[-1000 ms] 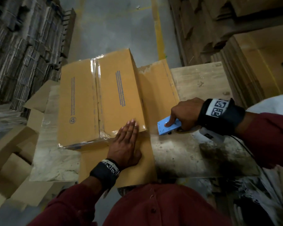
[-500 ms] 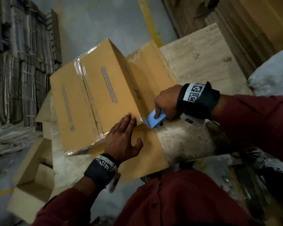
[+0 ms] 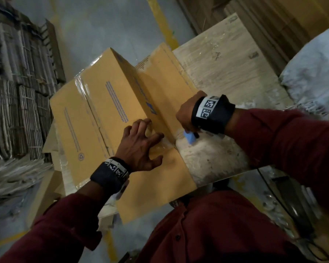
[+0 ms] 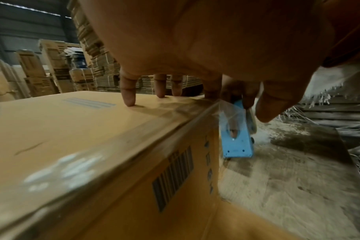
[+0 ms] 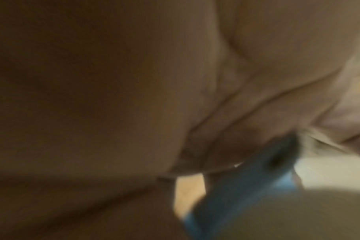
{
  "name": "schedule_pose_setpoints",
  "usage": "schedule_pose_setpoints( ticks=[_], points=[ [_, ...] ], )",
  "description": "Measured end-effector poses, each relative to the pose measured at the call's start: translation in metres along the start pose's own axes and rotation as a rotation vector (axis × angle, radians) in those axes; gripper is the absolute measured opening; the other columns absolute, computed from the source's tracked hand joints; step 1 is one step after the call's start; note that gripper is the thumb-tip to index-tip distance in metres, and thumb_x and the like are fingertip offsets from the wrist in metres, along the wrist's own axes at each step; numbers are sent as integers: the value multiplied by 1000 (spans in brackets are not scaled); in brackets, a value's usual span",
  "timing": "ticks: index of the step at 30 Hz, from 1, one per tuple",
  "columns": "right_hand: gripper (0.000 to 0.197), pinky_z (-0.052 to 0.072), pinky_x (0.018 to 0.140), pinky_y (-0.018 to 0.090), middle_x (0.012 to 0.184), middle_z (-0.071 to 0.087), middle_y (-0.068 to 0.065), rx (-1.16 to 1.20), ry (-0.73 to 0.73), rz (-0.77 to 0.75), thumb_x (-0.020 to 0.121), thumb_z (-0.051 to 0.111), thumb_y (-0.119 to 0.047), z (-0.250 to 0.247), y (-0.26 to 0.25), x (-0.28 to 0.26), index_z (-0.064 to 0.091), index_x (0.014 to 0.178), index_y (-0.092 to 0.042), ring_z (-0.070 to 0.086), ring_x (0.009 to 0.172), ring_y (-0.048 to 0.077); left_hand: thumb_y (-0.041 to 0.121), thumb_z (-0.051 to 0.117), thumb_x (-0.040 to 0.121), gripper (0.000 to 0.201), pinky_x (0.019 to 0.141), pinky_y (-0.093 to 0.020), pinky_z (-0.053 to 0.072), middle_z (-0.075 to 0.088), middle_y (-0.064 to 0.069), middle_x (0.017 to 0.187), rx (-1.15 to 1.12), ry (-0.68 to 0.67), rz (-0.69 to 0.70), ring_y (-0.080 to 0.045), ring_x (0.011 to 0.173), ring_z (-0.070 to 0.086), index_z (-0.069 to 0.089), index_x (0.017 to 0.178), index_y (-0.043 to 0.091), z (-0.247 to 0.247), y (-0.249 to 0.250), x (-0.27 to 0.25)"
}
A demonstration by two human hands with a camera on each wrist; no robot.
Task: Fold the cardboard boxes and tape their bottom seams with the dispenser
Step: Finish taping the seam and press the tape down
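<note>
A tan cardboard box (image 3: 103, 103) lies bottom up on the wooden table (image 3: 226, 69), with clear tape along its centre seam. My left hand (image 3: 139, 145) rests on the box's near corner with arched, spread fingers; the fingertips (image 4: 128, 97) press on the top face. My right hand (image 3: 186, 114) grips the blue tape dispenser (image 3: 190, 137) against the box's side wall just below that corner. A clear strip of tape (image 4: 226, 110) runs from the box edge down to the dispenser (image 4: 235, 142). The right wrist view is blurred and shows only palm and a bit of blue dispenser (image 5: 247, 178).
Open flaps (image 3: 156, 186) spread from the box over the table's near edge. Tall stacks of flat cardboard (image 3: 17, 92) stand on the left and more at the back right. A white sack (image 3: 315, 73) sits at the right. Other boxes lie on the floor (image 3: 46, 190) at lower left.
My left hand has lifted from lying flat on the flap to fingertips on the box corner. My right hand has brought the dispenser from the table to the box's side wall.
</note>
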State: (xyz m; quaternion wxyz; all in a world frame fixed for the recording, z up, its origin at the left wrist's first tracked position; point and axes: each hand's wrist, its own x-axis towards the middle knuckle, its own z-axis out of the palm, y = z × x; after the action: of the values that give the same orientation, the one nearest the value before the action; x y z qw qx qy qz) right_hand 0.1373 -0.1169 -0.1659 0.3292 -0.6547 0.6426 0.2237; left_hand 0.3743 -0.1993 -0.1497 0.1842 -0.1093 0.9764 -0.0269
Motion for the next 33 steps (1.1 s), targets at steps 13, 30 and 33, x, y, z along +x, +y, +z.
schedule_pose_setpoints(
  ticks=[13, 30, 33],
  points=[
    [51, 38, 76, 26, 142, 58, -1, 141, -43, -1, 92, 68, -17, 38, 38, -1, 61, 140, -34, 59, 117, 23, 99, 38, 72, 86, 108, -62, 26, 25, -10, 163, 15, -102, 23, -42, 146, 21, 63, 135, 46, -10, -2, 25],
    [58, 37, 94, 48, 122, 49, -3, 321, 351, 195, 79, 74, -17, 58, 32, 32, 65, 128, -46, 45, 123, 31, 41, 63, 100, 29, 69, -36, 57, 79, 9, 85, -609, 382, -190, -8, 70, 72, 81, 88, 22, -11, -35, 28],
    [52, 38, 101, 52, 138, 47, 4, 331, 476, 291, 86, 70, -37, 69, 14, 23, 59, 136, -44, 39, 129, 35, 27, 66, 102, 24, 74, -37, 58, 77, 12, 80, -744, 347, -99, -6, 76, 73, 81, 84, 19, -5, -36, 18]
  ],
)
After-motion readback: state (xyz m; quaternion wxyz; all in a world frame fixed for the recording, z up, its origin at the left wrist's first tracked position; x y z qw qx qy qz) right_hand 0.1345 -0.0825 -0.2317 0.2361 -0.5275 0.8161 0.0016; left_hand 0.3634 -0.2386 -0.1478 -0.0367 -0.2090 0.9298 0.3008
